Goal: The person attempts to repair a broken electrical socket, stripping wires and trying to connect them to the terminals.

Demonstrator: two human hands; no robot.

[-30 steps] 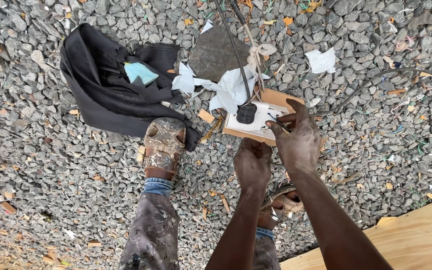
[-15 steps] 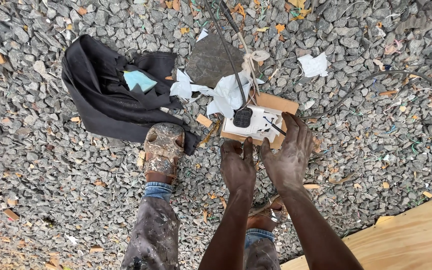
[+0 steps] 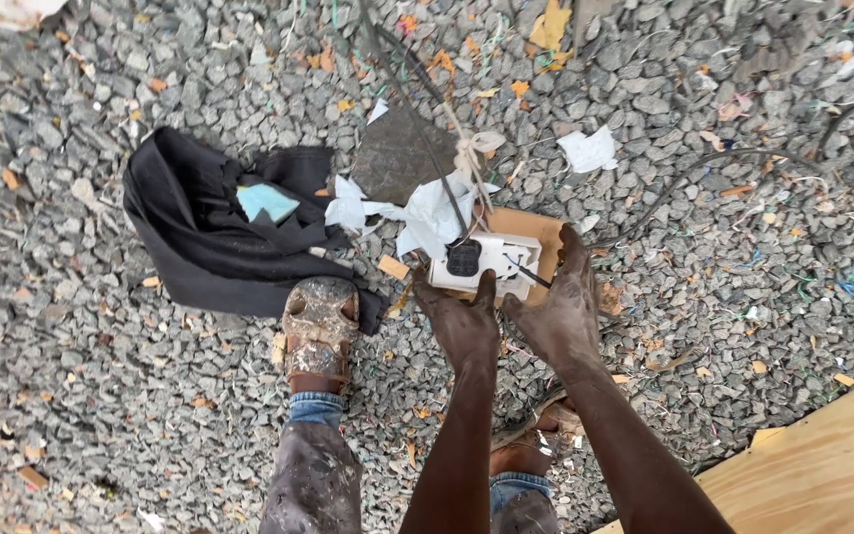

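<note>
Covering ground, grey gravel (image 3: 101, 376), plywood sheet (image 3: 822, 465)

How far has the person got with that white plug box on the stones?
Done: a black plug sits in the white socket box, which lies on a brown board. In hand: the left hand and right hand reach down at the box's near edge. Left: a thin black wire lies loose across it.

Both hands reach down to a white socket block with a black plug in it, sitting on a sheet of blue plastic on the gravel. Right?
Not quite: the head view shows the white socket block sitting on a brown cardboard piece, not blue plastic. The rest holds: the left hand and right hand reach down to it, and a black plug sits in it.
</note>
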